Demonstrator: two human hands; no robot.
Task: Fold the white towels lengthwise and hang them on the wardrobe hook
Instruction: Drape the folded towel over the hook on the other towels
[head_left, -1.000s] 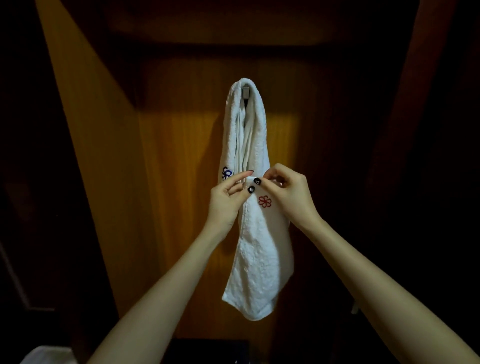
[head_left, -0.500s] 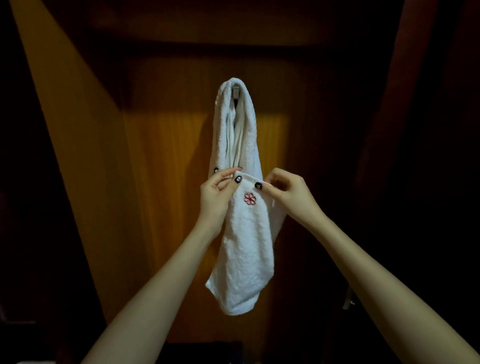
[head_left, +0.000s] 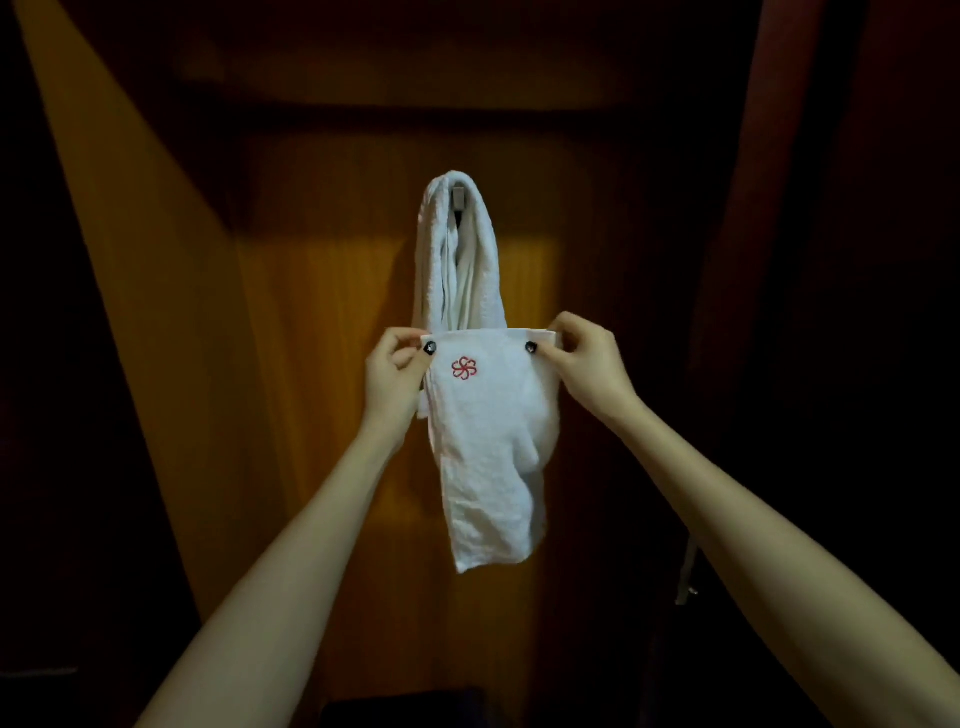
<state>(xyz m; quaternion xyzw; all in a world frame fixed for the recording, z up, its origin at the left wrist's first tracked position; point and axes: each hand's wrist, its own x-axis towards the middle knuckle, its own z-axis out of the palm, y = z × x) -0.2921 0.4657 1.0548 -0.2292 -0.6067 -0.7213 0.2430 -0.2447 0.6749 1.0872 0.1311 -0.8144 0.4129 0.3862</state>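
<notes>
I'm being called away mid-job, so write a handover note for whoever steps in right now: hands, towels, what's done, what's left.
Left hand pinches the top left corner of the red-flower towel; right hand pinches its top right corner.
That towel hangs spread flat from both hands, in front of the hung towel, which is draped over the hook.
Done: one white towel is on the hook.
Left: probably fold the red-flower towel lengthwise and hang it too. Whether any part of it already runs over the hook cannot be told.
</notes>
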